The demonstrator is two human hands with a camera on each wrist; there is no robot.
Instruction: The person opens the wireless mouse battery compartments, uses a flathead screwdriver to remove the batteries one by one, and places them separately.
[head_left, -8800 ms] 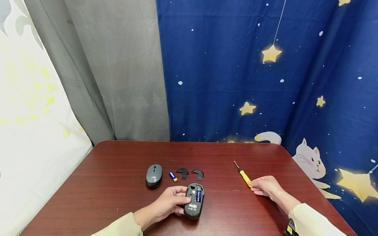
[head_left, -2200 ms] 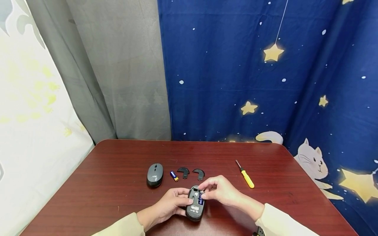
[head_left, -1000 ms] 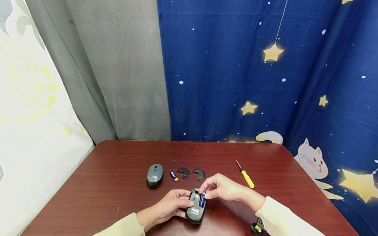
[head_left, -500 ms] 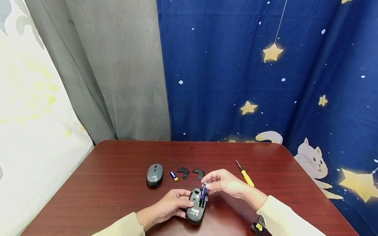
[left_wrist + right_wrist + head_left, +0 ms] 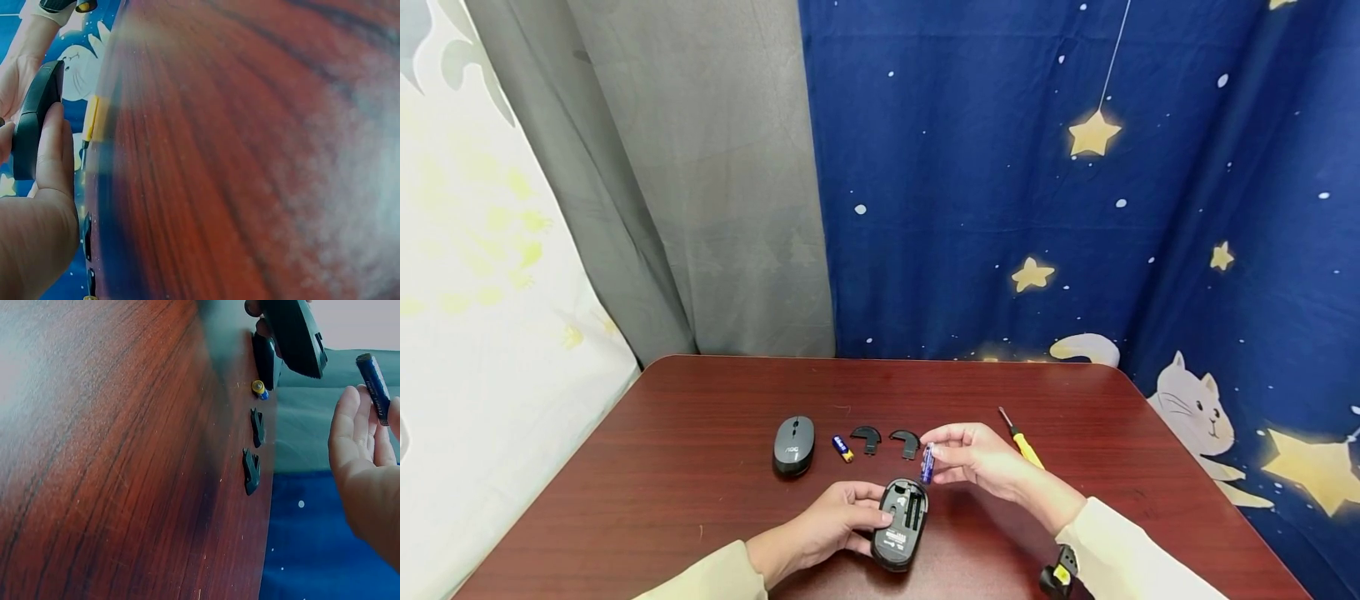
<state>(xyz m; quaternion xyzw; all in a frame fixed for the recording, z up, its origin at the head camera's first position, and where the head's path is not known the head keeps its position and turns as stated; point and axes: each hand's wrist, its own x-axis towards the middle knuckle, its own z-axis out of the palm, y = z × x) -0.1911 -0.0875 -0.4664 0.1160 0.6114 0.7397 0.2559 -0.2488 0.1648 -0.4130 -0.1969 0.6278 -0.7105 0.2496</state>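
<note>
My left hand (image 5: 842, 518) grips a black computer mouse (image 5: 897, 533), its underside up and its battery slot uncovered with no battery in it. Just above and to the right of the mouse, a blue battery (image 5: 928, 463) is pinched between the thumb and fingers of my right hand (image 5: 981, 457). In the right wrist view that battery (image 5: 374, 389) is held off the table, apart from the mouse (image 5: 294, 337). The left wrist view shows the mouse (image 5: 36, 122) edge-on in my left fingers.
On the table (image 5: 700, 417) lie a grey mouse (image 5: 793, 447), a blue and yellow battery (image 5: 842, 448) and two black curved covers (image 5: 867, 438), all beyond the left hand. A yellow screwdriver (image 5: 1024, 446) lies behind the right hand, partly hidden by it.
The right hand set down the screwdriver, reached the mouse's battery slot, tipped the blue battery up and has lifted it out. The left hand keeps hold of the mouse, almost in place.
</note>
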